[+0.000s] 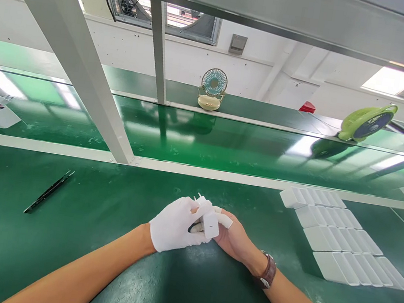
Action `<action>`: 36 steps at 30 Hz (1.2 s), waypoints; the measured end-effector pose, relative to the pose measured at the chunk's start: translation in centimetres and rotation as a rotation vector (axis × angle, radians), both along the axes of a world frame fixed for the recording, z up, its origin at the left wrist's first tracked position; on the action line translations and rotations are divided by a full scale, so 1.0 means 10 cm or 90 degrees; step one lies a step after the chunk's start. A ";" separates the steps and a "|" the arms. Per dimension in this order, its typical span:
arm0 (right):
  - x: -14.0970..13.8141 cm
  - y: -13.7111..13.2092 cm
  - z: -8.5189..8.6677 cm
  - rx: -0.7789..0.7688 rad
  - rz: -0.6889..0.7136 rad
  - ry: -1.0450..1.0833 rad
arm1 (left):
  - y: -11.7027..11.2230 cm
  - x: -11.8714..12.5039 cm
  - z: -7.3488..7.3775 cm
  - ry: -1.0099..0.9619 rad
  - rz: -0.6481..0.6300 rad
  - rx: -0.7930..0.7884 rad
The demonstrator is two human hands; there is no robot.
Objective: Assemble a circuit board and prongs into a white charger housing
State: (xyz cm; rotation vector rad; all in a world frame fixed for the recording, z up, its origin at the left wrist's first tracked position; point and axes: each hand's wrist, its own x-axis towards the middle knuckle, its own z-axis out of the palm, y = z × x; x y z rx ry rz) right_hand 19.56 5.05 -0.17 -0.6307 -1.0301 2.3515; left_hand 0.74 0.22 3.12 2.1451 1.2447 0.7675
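A white plug-in charger (210, 225) sits between my hands above the green bench, its metal prongs pointing away from me and a small port slot on the near face. My left hand (176, 224), in a white glove, is closed around its left side, with the thumb across the top. My right hand (233, 234) grips it from the right, white covers on its fingertips and a brown-strapped watch on the wrist. Fingers hide part of the charger's body. A small dark spot shows by the left fingers; I cannot make it out.
Black tweezers (49, 192) lie at the left on the green bench (108, 218). Rows of white box-like plastic pieces (344, 238) stand at the right. A metal post (96, 70) slants down to the bench's back rail. Behind are a small fan (213, 87) and a green fan (367, 123).
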 end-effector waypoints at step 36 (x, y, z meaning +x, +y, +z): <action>0.32 0.52 -0.50 1.163 -0.195 -0.557 | 0.11 -0.07 -0.35 -0.035 0.342 -0.151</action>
